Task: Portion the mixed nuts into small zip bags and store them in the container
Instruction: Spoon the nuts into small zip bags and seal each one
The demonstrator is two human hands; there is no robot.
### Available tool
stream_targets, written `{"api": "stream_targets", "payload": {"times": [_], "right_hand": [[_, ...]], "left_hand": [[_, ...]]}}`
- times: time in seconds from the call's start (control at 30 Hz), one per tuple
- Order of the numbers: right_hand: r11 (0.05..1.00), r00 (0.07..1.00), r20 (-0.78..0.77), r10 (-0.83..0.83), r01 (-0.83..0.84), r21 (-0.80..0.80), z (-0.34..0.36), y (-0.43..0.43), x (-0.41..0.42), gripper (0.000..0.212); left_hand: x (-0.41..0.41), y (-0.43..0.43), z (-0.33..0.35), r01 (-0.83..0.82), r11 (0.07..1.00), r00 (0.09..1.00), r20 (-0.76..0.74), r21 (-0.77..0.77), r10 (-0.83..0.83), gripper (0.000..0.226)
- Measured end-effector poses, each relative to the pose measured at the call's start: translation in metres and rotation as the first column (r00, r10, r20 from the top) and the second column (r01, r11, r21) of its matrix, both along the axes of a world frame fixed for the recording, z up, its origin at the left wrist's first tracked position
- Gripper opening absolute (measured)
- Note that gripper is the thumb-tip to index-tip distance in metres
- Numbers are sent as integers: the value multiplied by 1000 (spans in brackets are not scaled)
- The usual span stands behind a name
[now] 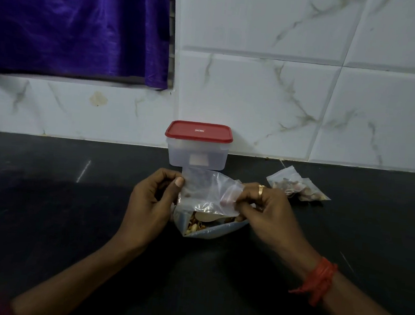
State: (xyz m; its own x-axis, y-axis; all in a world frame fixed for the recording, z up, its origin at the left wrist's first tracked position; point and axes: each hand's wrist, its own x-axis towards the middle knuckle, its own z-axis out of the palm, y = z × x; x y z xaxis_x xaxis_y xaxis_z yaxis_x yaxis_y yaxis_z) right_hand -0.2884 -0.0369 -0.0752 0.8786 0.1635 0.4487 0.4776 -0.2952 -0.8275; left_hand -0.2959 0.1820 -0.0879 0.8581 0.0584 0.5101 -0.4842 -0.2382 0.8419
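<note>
Both hands hold one small clear zip bag (207, 193) above the counter; my left hand (151, 202) pinches its left edge and my right hand (263, 207) pinches its right edge. The small bag looks nearly empty. Directly beneath it lies a larger open bag of mixed nuts (208, 226) with a pale spoon (205, 217) resting inside. A clear container (196, 154) with a red lid (199, 131) shut on it stands against the wall behind. To the right lie filled small zip bags of nuts (299, 188).
The dark stone counter (71, 208) stretches left and right. A white marble-pattern tiled wall (281, 101) rises behind it, with a purple curtain (75, 25) at the upper left. An orange thread band circles my right wrist.
</note>
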Motion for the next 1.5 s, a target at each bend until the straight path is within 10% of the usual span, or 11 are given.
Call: {"api": "stream_targets", "payload": {"times": [0.17, 0.47, 0.73, 1.5], "right_hand": [[985, 995, -86, 47, -31, 170, 3, 4, -4, 36], [989, 996, 48, -73, 78, -124, -8, -6, 9, 33], [999, 998, -58, 29, -28, 25, -5, -6, 10, 22], [971, 987, 144, 76, -40, -237, -5, -11, 10, 37]], "left_hand": [[-5, -2, 2, 33, 999, 999, -12, 16, -33, 21], [-3, -1, 2, -3, 999, 1000, 2, 48, 3, 29], [0, 0, 1, 54, 997, 998, -39, 56, -52, 17], [-1, 1, 7, 78, 997, 989, -122, -22, -80, 12]]}}
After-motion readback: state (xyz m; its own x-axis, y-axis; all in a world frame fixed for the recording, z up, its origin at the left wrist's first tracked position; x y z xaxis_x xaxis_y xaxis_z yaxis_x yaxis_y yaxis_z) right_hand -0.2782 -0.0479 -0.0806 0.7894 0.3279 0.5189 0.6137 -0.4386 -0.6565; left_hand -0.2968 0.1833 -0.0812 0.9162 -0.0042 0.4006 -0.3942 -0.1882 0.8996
